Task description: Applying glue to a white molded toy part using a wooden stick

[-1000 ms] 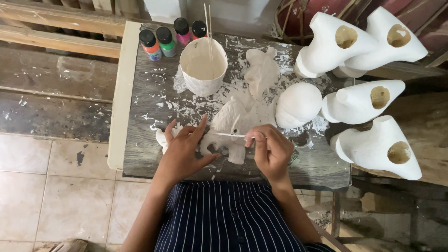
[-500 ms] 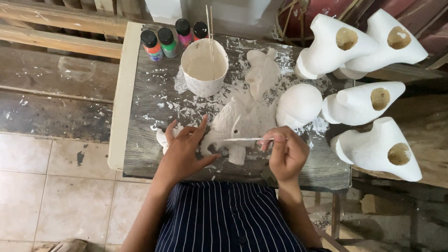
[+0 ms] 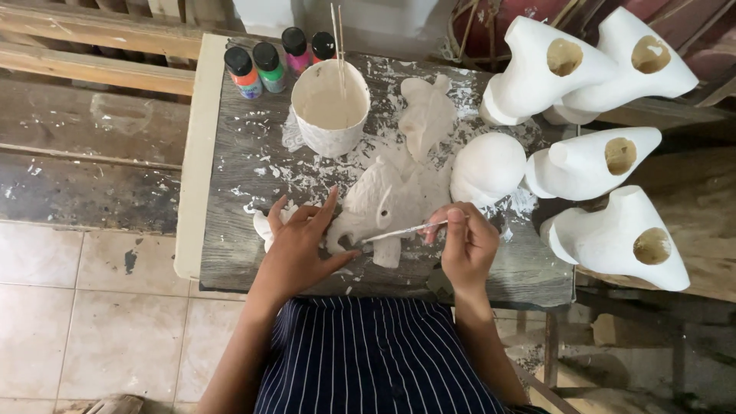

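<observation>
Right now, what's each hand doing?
Left hand: open, fingers spread, pressing on the white figure.
Right hand: closed on a thin stick.

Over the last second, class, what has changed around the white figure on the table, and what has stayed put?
The right hand drew back to the right and rose slightly, keeping its grip on the thin tool, whose tip still meets the white figure. The left hand stayed pressed on the figure's left side. The cup and paint bottles did not move.
</observation>
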